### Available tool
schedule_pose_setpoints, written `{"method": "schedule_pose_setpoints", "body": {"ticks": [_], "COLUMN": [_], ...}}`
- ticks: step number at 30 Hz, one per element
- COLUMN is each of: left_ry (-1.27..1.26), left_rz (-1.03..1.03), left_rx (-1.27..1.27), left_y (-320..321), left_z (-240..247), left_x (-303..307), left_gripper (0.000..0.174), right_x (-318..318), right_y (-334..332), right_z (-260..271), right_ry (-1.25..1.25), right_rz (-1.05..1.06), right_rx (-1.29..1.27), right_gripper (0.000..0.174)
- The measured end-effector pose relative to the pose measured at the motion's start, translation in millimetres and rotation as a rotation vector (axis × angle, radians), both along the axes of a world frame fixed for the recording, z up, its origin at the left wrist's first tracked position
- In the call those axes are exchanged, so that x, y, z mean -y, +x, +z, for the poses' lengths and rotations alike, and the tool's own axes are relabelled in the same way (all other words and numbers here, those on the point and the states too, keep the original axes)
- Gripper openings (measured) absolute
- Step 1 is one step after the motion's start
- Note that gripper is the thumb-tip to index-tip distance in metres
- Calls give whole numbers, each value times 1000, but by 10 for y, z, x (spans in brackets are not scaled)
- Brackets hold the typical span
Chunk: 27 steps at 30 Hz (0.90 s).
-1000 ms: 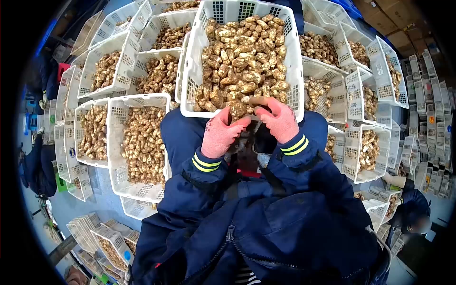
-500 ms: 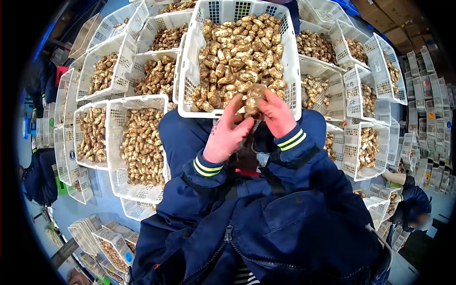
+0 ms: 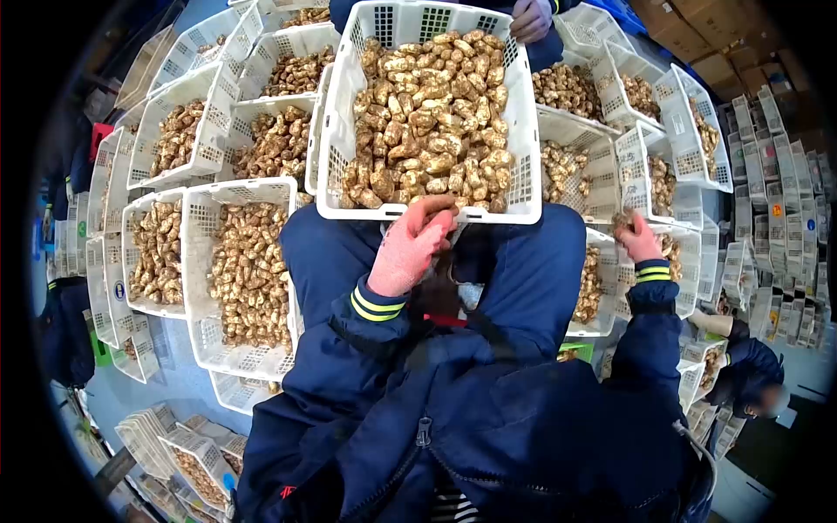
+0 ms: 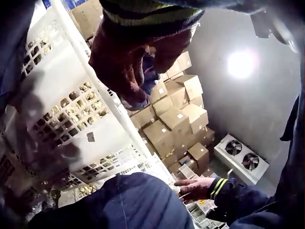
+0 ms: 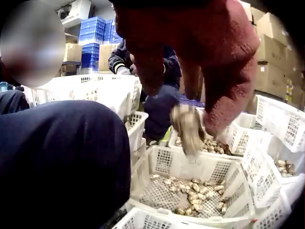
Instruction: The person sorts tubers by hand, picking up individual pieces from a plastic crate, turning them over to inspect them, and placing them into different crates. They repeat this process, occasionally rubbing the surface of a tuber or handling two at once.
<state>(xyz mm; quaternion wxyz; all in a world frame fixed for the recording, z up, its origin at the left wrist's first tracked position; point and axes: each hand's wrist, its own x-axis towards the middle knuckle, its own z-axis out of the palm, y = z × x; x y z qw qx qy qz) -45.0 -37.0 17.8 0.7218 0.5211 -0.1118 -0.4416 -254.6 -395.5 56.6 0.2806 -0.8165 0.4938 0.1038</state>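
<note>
A white crate (image 3: 328,187) heaped with brown-and-cream taro tubers (image 3: 427,122) sits across the person's knees. The left hand (image 3: 408,253), in a pink glove with soiled fingertips, is at its front rim. Its fingers bend loosely and no tuber shows in them; the left wrist view has this hand (image 4: 138,62) dark and from below. Out to the right, the gloved right hand (image 3: 643,242) grips a single taro tuber (image 3: 622,221) at its fingertips. In the right wrist view that tuber (image 5: 187,128) is blurred, hanging above a crate (image 5: 152,205) with some scattered tubers.
More white crates of tubers stand close on the left (image 3: 196,322) and right (image 3: 610,209). Another person's hand (image 3: 530,19) is at the far right corner of the lap crate. Cardboard boxes (image 4: 176,124) are stacked behind. A further person (image 3: 754,370) sits at the right.
Both hands were together at the lap crate's front, turning a tuber. The right hand has since carried a tuber out to the right, while the left stays by the rim.
</note>
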Motion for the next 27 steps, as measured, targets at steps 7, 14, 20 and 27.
{"method": "schedule_pose_setpoints", "body": {"ticks": [7, 14, 20, 27], "left_ry": [-7, -54, -83, -379], "left_rz": [11, 90, -2, 143], "left_rx": [-18, -10, -17, -243], "left_y": [-7, 31, 26, 18], "left_z": [54, 119, -56, -84], "left_x": [40, -65, -51, 45], "left_gripper": [42, 40, 50, 72], "right_x": [-557, -1042, -935, -1367], "right_y": [1115, 2206, 2328, 2104], "right_z": [259, -279, -710, 439], "right_ry": [-156, -680, -894, 291], "right_rz": [476, 1225, 1408, 1059], "right_rx": [603, -128, -270, 184], "right_gripper": [35, 21, 18, 44]}}
